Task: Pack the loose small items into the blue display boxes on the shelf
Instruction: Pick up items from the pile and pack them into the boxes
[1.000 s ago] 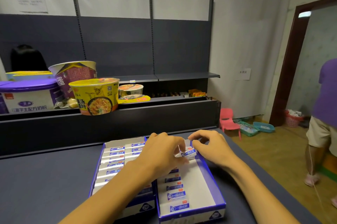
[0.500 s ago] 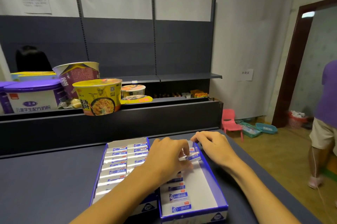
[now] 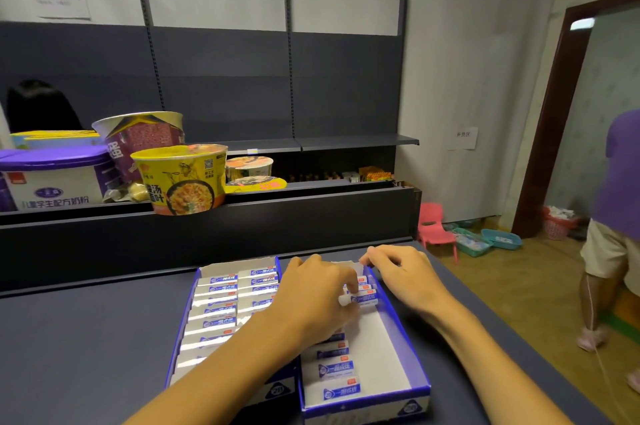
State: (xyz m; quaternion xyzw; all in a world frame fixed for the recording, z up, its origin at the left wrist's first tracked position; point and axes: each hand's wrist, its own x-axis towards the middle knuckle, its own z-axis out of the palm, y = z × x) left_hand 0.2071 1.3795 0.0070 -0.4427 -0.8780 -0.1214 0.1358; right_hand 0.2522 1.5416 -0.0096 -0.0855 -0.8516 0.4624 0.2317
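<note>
Both hands have slid a little toward the back of the right box since a moment ago, and the small pack has gone down lower into its row; the right hand (image 3: 405, 277), which was just beside the pack before, now sits at the back right corner of the box.

The left hand (image 3: 317, 298) reaches over the middle of the two boxes with its back up; its fingers are bent and pinch a small white and blue pack (image 3: 362, 298); that pack lies at the front of a short row of packs in the back right part of the right box (image 3: 417, 360); the right hand is bent too, with its fingertips on the back edge of that box; I cannot tell if it grips the edge or only touches it.

The right box has a line of packs down its left side and bare white floor on its right side; the left box (image 3: 180, 338) is touching it and is full of the same packs in two lines; both boxes sit on the dark blue table (image 3: 86, 355).

Behind the table is a dark shelf (image 3: 294, 196) with a yellow noodle bowl (image 3: 181, 178), a purple cup (image 3: 142, 140) and a white tub with a purple lid (image 3: 55, 178); a person in a purple shirt (image 3: 620, 203) stands by the door, and a pink chair (image 3: 434, 227) is on the floor.
</note>
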